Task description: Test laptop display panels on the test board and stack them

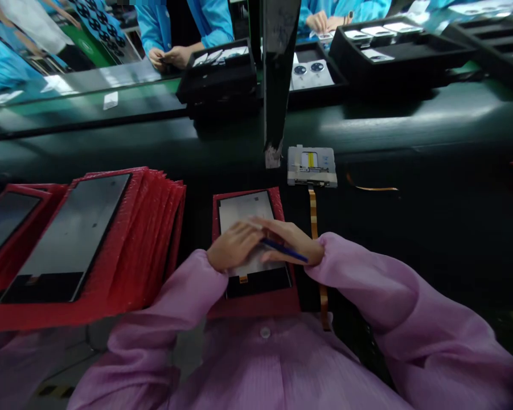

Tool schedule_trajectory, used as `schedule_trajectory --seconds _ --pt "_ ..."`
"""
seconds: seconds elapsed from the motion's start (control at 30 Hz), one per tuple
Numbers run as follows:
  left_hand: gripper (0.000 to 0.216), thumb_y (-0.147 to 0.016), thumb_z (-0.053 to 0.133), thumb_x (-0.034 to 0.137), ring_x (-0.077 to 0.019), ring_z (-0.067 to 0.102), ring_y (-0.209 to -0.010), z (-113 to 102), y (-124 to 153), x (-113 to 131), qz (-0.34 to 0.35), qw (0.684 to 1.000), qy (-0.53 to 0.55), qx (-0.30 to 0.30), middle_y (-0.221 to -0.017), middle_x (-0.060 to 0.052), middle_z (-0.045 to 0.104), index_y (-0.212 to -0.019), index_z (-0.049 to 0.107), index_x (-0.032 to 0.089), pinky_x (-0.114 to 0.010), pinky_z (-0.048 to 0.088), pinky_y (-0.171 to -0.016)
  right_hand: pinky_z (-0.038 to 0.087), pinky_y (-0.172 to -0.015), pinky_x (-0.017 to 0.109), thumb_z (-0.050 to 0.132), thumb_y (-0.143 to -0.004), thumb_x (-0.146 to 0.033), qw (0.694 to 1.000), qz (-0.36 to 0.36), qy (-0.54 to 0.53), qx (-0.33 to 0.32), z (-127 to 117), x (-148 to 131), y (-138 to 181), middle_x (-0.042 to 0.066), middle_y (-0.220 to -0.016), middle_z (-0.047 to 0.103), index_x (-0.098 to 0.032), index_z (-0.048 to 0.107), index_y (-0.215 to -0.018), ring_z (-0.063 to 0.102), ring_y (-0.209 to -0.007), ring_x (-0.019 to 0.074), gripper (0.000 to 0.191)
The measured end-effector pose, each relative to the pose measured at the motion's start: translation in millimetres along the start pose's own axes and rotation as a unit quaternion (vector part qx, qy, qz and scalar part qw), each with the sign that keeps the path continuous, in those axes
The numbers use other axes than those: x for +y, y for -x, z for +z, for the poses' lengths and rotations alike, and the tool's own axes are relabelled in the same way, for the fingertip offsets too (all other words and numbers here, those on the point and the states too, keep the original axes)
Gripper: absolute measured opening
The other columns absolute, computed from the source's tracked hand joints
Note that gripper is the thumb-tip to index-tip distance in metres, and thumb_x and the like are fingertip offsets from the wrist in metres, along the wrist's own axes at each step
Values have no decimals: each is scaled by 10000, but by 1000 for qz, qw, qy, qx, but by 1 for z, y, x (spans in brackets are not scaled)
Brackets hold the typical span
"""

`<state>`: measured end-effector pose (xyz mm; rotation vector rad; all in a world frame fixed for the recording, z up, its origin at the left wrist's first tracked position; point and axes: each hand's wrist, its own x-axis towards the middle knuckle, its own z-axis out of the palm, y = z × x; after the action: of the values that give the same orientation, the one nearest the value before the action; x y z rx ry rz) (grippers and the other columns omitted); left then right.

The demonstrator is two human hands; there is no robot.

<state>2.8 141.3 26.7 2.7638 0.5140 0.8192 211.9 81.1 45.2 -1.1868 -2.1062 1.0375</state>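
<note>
The right hand (291, 234) is closed loosely around a blue stick (284, 250), which slants across it toward the wrist. The left hand (236, 244) is palm down and meets the right at the fingertips; motion blurs the fingers, so I cannot tell whether they pinch anything. Right below both hands lies the screen (256, 267), flat on a red sleeve (256, 307), with its dark edge and small gold tab (243, 279) on the side nearest the body.

A long gold ribbon (313, 210) passes by the right wrist and runs up to a pale circuit box (311, 165), ahead of the right hand. A loose gold strip (376, 188) rests farther right on the dark bench (431, 245).

Left of the left hand stands a thick pile of red sleeves (154, 228) with another screen (77, 222) on top; a second pile (46, 222) sits beyond it. Well ahead of both hands, past a post (279, 74), are black trays (220, 77) and co-workers in blue sleeves (213, 20).

The work on this screen seems partway along: it is laid out and being handled, but not on a pile. Its tab and the ribbon look unjoined — as far as the hands let me see. Whether the piled screens are finished or waiting cannot be told.
</note>
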Motion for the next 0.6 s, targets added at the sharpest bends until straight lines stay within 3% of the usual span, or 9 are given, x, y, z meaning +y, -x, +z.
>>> schedule_trajectory --seconds 0.1,0.27,0.47,0.6 --pt "308 -995 348 270 -184 651 -897 6 -7 15 85 996 16 16 -948 -91 703 -1000 634 157 -317 510 -854 492 -1066 255 365 -922 -604 999 -27 23 15 6 -5 4 86 -1304 590 -184 410 -1466 592 -1190 112 689" --pt "289 -962 371 211 -145 625 -706 4 -8 9 114 991 50 47 -788 -51 686 -945 653 155 -266 498 -688 492 -1065 190 319 -993 -392 995 -93 19 -24 13 1 6 77 -1399 525 -163 177 -1555 559 -1249 54 623" --pt "289 -940 400 173 -121 645 -697 4 -6 4 108 988 103 39 -812 -35 720 -927 688 149 -231 474 -620 504 -998 144 321 -998 -298 990 -132 13 -37 15 6 5 45 -1327 570 -234 4 -1571 586 -1144 15 658" --pt "308 -932 409 164 -90 581 -544 -1 -8 4 100 984 145 -7 -677 17 688 -801 688 173 -220 405 -514 513 -890 124 299 -1002 -326 990 -124 31 -63 16 4 5 52 -1180 622 -214 -53 -1571 598 -955 12 678"
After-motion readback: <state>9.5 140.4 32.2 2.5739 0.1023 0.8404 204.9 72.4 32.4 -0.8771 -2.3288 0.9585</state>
